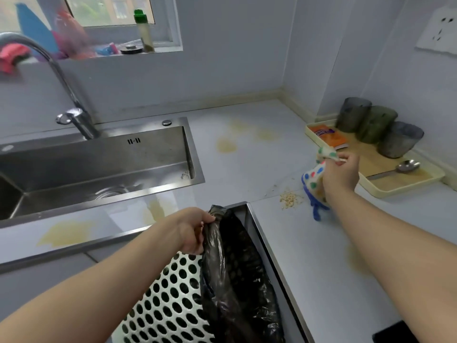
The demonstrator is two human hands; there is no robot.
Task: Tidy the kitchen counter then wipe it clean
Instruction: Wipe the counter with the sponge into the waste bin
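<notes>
Head view, left hand gripping black bag, right hand clutching dotted cloth

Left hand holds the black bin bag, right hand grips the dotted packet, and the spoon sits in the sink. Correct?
Not quite. In the head view the spoon lies on the tray, not in the sink. The left hand does hold the black bin bag; the right hand grips the dotted packet.

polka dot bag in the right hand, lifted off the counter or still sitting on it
Cannot tell. The right hand pinches the polka dot bag by its top, and it hangs beside the spilled crumbs.
</notes>
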